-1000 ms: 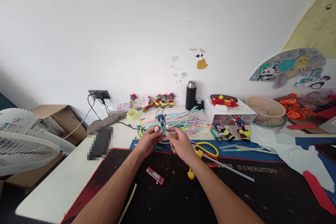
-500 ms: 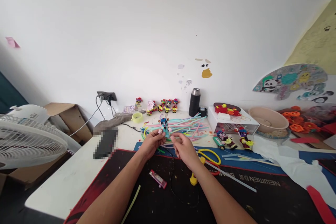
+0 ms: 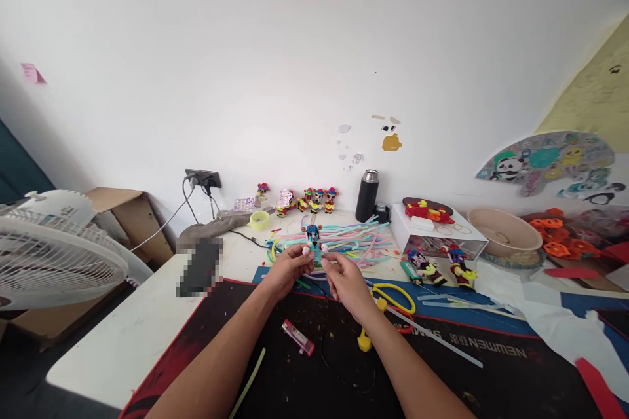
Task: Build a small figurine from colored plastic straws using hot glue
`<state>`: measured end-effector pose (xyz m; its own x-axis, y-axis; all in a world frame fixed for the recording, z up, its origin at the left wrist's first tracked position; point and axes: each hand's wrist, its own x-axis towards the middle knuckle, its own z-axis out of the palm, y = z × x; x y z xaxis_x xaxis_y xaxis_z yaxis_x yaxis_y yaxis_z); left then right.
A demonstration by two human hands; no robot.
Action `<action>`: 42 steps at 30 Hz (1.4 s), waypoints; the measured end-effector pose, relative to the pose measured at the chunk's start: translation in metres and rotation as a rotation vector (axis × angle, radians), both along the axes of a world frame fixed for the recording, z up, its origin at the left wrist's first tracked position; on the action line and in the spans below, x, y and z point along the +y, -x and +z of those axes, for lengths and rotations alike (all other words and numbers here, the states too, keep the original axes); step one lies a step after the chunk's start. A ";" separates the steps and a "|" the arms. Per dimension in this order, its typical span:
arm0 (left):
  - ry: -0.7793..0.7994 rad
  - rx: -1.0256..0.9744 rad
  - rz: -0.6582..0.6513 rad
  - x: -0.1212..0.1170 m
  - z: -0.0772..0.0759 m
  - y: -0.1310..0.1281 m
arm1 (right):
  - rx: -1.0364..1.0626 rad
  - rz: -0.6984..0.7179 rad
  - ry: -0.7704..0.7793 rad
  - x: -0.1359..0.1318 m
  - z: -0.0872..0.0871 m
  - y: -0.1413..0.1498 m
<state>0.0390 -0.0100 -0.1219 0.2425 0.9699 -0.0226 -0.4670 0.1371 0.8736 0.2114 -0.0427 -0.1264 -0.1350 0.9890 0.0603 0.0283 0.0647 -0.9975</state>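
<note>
A small doll figure [image 3: 313,237] with a blue headpiece, a turquoise body and pale round hands is held up over the desk. My left hand [image 3: 287,270] is closed on its lower left side, thumb and fingers pinched. At its lower right side, the thumb and index finger of my right hand [image 3: 345,281] are pinched together on the figure's edge; the fingertips hide the exact spot. Behind the figure lies a spread of pastel fuzzy craft stems [image 3: 354,236]. Below my hands, a pink lighter [image 3: 298,338] rests on the black desk mat [image 3: 275,380].
Several finished dolls [image 3: 319,200] line the wall. A black thermos [image 3: 367,196] stands beside a white box [image 3: 442,229]. Two more dolls [image 3: 460,267] lie to the right. A fan [image 3: 59,255] is at left; a yellow stem loop [image 3: 396,298] lies near my right wrist.
The view has shifted slightly, so the scene sits a little further right and lower. Both hands stay at the doll figure, with hardly any change in grip.
</note>
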 end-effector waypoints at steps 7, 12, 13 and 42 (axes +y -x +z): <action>0.009 -0.002 -0.026 -0.002 0.002 0.001 | -0.016 0.010 0.012 0.000 0.000 0.000; 0.015 -0.012 -0.029 -0.003 0.005 0.000 | -0.012 0.019 0.032 -0.002 0.002 0.002; 0.017 -0.015 -0.033 -0.003 0.005 0.000 | -0.012 0.020 0.034 -0.002 0.003 0.002; 0.043 -0.048 -0.071 -0.003 0.001 0.002 | 0.003 0.038 0.019 -0.004 0.003 0.003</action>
